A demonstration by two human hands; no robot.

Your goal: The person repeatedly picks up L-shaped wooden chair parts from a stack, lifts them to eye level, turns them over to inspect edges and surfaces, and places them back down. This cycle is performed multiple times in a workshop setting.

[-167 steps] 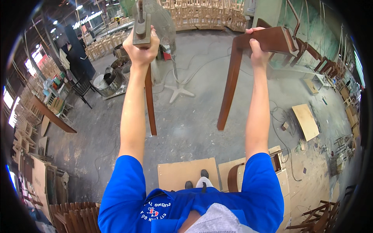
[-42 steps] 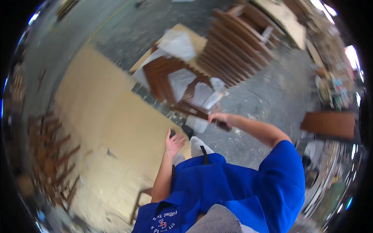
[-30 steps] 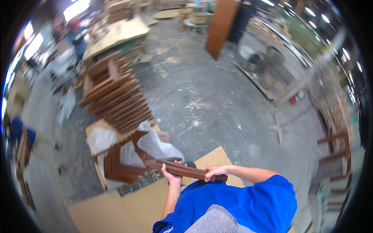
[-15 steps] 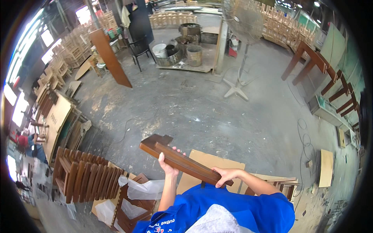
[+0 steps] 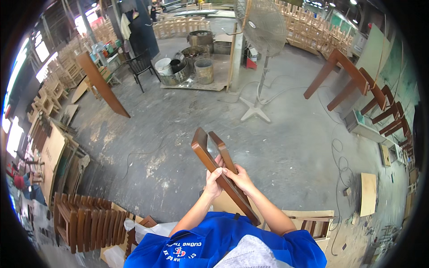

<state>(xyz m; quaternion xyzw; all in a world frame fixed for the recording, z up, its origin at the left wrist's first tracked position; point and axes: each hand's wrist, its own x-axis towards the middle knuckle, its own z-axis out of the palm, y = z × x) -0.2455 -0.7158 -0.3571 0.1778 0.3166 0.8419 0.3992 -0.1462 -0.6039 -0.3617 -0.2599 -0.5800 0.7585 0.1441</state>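
Note:
A varnished brown wooden furniture frame (image 5: pixel 203 149) with two long bars slants in front of my chest, from upper left down toward my right side. A gap shows between its bars at the far end. My left hand (image 5: pixel 214 181) is closed round the longer left bar near its middle, thumb on top. Close beside it, my right hand (image 5: pixel 241 179) grips the frame on the right, with its thumb on the wood. Part of the fingers is hidden behind the bars. The frame's near end lies close to my blue shirt.
Several similar brown frames (image 5: pixel 91 221) stand in a row at lower left, beside plastic wrapping. A pedestal fan (image 5: pixel 257 109), metal tubs (image 5: pixel 204 71) and a leaning brown panel (image 5: pixel 102 85) are farther off. Brown frames (image 5: pixel 348 80) hang at right. A cable (image 5: pixel 339 156) lies on the floor.
The frame has swung from nearly level to steeply slanted, and the gap between its bars shows. My right hand has moved from the frame's right end to beside my left hand. The view has shifted.

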